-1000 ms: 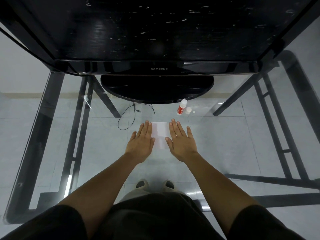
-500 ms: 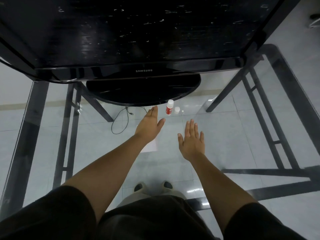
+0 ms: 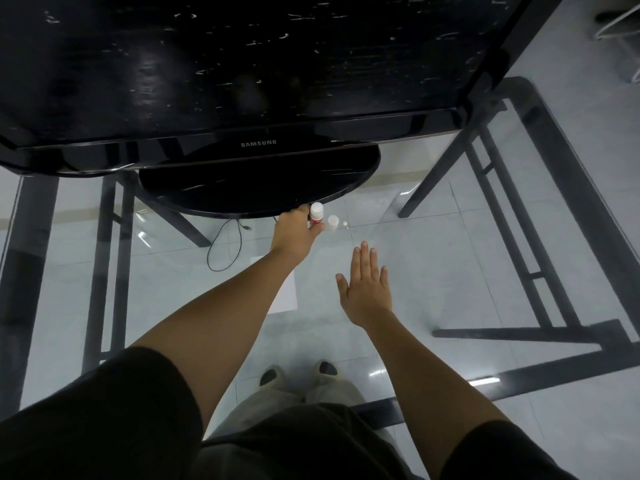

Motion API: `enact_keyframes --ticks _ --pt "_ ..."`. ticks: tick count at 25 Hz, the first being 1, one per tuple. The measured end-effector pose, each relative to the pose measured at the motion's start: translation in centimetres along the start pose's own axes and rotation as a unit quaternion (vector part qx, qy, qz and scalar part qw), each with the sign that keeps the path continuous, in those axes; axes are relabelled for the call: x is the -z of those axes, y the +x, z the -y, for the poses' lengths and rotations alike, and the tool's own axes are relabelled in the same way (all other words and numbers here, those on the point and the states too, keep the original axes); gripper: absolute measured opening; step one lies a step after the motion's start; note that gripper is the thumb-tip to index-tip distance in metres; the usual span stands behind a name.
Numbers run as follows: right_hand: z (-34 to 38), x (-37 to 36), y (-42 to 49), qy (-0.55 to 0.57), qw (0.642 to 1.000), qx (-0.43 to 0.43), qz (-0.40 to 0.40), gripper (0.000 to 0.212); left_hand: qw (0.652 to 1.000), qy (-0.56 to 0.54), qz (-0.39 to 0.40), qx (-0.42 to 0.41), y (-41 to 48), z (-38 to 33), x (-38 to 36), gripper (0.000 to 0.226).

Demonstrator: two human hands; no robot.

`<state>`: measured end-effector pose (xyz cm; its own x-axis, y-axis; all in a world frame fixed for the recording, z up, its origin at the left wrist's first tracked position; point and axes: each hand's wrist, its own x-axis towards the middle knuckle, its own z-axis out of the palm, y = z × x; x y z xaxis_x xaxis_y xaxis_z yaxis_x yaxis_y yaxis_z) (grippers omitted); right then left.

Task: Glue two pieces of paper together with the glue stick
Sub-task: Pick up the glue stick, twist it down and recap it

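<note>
Just now the pressing of the paper (image 3: 288, 295) has been given up. A second ago it was flanked by both palms; it is now left lying flat in the middle of the tabletop (image 3: 450, 258). Its left part is hidden beneath the outstretched left forearm, so it cannot be told whether one sheet or two lie there.

The left hand (image 3: 293, 234) has been carried away from the sheet toward the far edge, up to the rim of the monitor base (image 3: 256, 188). Its fingers appear to be curled round the red body of the glue stick (image 3: 316, 216), with the thumb laid against the front; how firmly it is gripped cannot be judged. The stick is seen upright with its white top showing. Just to its right a small white cap (image 3: 332, 223) is left standing on the glass, untouched.

Further right, the right hand (image 3: 366, 289) has been drawn off the sheet. It is held palm down beside the paper with the fingers straight and close together, and nothing is grasped; whether the glass is touched cannot be told.

From this it is judged that the stick is being fetched, either for gluing not yet begun or to be capped and put aside.
</note>
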<state>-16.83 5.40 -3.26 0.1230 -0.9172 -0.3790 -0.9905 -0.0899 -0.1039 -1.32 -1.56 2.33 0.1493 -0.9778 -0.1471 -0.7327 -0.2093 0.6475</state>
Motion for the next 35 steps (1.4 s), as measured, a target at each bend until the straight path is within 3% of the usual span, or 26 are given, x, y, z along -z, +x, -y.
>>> enact_keyframes --ticks 4,9,13,15,18,24,30,33,35 --pt "-0.1 -0.1 0.0 0.004 1.000 0.000 -0.004 0.067 1.000 -0.021 0.000 0.006 -0.4 0.3 0.6 0.033" --pt "0.1 0.6 0.0 0.045 0.999 -0.005 -0.007 0.065 0.989 -0.109 0.079 0.053 -2.4 1.3 2.1 0.033" --pt "1.4 3.2 0.2 0.226 0.964 -0.008 -0.140 0.048 0.950 -0.269 0.120 0.099 -4.6 2.4 3.2 0.028" --pt "2.1 5.0 0.5 0.292 0.938 0.013 -0.185 0.039 0.945 -0.286 0.118 0.106 -5.6 3.0 3.7 0.035" --pt "3.1 7.4 0.5 0.393 0.906 0.038 -0.152 0.033 0.947 -0.291 0.084 0.103 -6.6 3.5 4.5 0.035" --pt "4.9 10.1 -0.4 0.525 0.850 0.039 0.025 0.038 0.941 -0.321 0.076 0.070 -7.3 2.4 5.8 0.025" --pt "5.9 11.3 -1.3 0.616 0.788 0.006 0.009 0.026 0.938 -0.334 0.078 0.045 -7.9 1.7 6.0 0.029" --pt "5.9 11.6 -1.5 0.637 0.769 -0.043 -0.014 0.036 0.920 -0.381 0.076 0.057 -8.5 1.8 6.1 0.029" --pt "6.1 11.8 -1.7 0.646 0.762 -0.046 -0.016 0.042 0.931 -0.362 0.038 0.034 -9.0 2.0 6.0 0.023"
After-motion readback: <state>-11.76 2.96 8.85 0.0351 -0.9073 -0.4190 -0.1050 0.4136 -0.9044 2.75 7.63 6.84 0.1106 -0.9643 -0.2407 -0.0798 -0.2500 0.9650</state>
